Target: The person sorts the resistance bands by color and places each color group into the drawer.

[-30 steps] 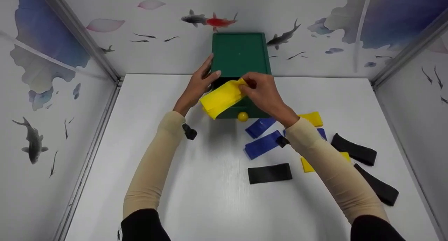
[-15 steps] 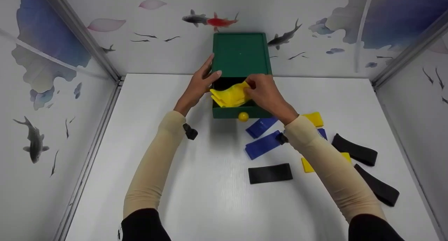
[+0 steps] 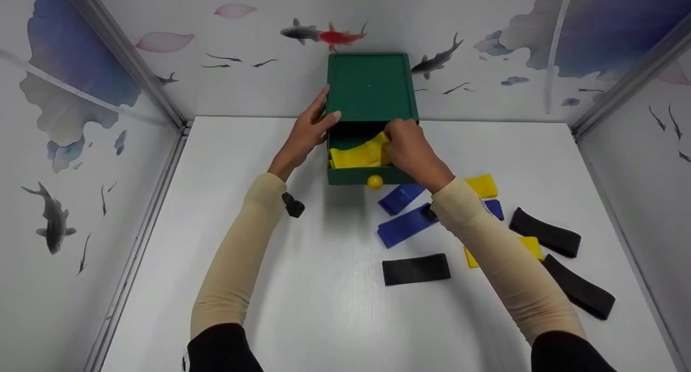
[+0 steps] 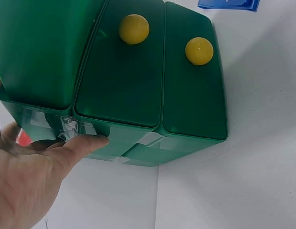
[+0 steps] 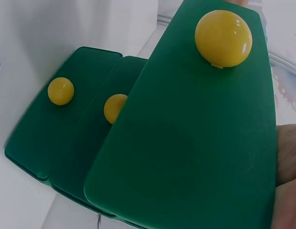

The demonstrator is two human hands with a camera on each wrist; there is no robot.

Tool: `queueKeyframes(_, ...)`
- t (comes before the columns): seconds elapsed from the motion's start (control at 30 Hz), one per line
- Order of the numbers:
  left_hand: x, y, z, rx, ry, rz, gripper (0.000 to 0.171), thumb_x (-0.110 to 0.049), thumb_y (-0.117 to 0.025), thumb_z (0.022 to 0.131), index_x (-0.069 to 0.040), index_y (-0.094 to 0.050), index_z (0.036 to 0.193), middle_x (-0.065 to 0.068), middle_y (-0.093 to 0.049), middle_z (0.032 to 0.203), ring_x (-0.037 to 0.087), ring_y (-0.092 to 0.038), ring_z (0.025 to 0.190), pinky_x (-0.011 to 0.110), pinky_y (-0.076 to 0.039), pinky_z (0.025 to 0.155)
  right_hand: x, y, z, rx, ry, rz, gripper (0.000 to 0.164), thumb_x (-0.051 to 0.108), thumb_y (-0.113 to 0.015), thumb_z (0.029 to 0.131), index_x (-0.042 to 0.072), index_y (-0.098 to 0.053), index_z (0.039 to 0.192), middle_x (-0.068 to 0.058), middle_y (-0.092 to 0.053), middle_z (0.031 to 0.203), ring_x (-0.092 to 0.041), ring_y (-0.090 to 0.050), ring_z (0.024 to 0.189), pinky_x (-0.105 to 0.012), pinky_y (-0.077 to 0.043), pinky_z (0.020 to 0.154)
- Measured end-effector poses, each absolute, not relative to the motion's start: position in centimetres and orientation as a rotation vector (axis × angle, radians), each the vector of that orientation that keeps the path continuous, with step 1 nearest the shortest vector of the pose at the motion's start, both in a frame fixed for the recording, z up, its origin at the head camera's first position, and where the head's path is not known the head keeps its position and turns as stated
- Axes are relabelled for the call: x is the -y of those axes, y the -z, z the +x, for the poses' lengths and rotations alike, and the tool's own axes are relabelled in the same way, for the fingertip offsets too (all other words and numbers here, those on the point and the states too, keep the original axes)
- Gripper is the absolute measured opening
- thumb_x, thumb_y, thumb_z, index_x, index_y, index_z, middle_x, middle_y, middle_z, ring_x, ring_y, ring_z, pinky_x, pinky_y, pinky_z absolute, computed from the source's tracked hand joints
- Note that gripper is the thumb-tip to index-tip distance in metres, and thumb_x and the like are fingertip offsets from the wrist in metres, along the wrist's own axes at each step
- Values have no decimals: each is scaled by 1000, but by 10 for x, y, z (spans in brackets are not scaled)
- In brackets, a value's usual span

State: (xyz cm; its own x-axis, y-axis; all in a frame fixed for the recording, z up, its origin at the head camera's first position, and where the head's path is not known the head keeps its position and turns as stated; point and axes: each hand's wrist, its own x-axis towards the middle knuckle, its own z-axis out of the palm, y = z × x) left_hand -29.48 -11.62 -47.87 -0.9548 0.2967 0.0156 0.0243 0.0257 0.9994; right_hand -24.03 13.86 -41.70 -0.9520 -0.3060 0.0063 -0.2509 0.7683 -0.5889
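Observation:
A green drawer cabinet [image 3: 371,88] with yellow ball knobs [image 4: 199,51] stands at the back of the table, its top drawer [image 3: 351,176] pulled out. My left hand [image 3: 303,134] rests against the cabinet's left side with its fingers extended; the left wrist view shows the thumb [image 4: 88,143] lying along that side. Over the drawer, my right hand [image 3: 413,150] holds one end of a yellow resistance band [image 3: 356,155], whose flat length lies inside the drawer. Its fingertips are partly hidden in the head view. In the right wrist view, the drawer front [image 5: 186,143] covers most of the hand.
On the table's right lie two blue bands [image 3: 407,226], several black bands [image 3: 415,269], and yellow bands [image 3: 480,186], some partly under my right forearm. A further blue piece [image 3: 494,208] shows beside that forearm. Patterned white walls [image 3: 243,91] enclose the table.
The yellow band, held above the drawer's front a second ago, has moved down and back into the drawer with my right hand. My left hand stays on the cabinet's side.

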Motion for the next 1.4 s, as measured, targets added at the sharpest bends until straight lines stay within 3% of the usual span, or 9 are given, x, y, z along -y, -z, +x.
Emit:
queueKeyframes(0.1, 116, 479, -294, -2095, -2038, 343, 79, -45, -65, 111, -41, -21, 177, 0, -20, 184, 22, -31, 165, 66, -38, 124, -138, 417, -240, -2905, 872, -441, 19, -10, -60, 99, -9, -77, 107, -20, -73, 93, -28, -64, 78, -39, -57, 71)
queueKeyframes(0.3, 117, 480, -294, -2089, -2048, 346, 79, -44, -65, 111, -40, -22, 177, -1, -22, 183, 21, -32, 164, 66, -37, 125, -137, 416, -239, -2935, 816, -400, 17, -4, -66, 102, -9, -77, 115, -22, -78, 105, -32, -72, 86, -46, -65, 83)
queueKeyframes(0.67, 118, 480, -294, -2101, -2053, 355, 80, -47, -65, 111, -40, -22, 177, -3, -22, 183, 20, -32, 164, 67, -37, 124, -158, 401, -217, -2949, 1025, -527, 27, 6, -72, 107, -7, -76, 130, -21, -76, 121, -32, -69, 101, -47, -62, 97)
queueKeyframes(0.8, 117, 479, -293, -2105, -2050, 343, 81, -48, -66, 110, -40, -22, 177, -3, -21, 183, 20, -32, 164, 66, -38, 124, -176, 402, -211, -2980, 1150, -592, 25, 7, -73, 107, -5, -77, 129, -20, -78, 120, -32, -71, 102, -48, -62, 95)
queueKeyframes(0.87, 117, 480, -293, -2105, -2049, 339, 81, -49, -66, 110, -40, -22, 177, -4, -22, 183, 20, -32, 164, 66, -38, 124, -186, 404, -208, -3000, 1208, -609, 23, 7, -73, 107, -3, -78, 127, -18, -78, 118, -30, -72, 100, -44, -63, 93)
queueKeyframes(1.1, 116, 479, -293, -2116, -2042, 358, 79, -49, -66, 110, -43, -23, 176, -5, -21, 183, 22, -32, 165, 67, -38, 123, -227, 426, -207, -3042, 1420, -598, 19, 7, -75, 106, 1, -80, 123, -14, -79, 116, -23, -72, 99, -14, -54, 89)
queueKeyframes(1.4, 117, 482, -292, -2137, -2041, 382, 76, -49, -64, 111, -44, -24, 176, -7, -23, 182, 19, -34, 163, 62, -42, 123, -277, 474, -210, -3001, 1467, -374, 19, 10, -73, 108, 0, -80, 122, -17, -79, 115, -20, -68, 95, -9, -52, 86)
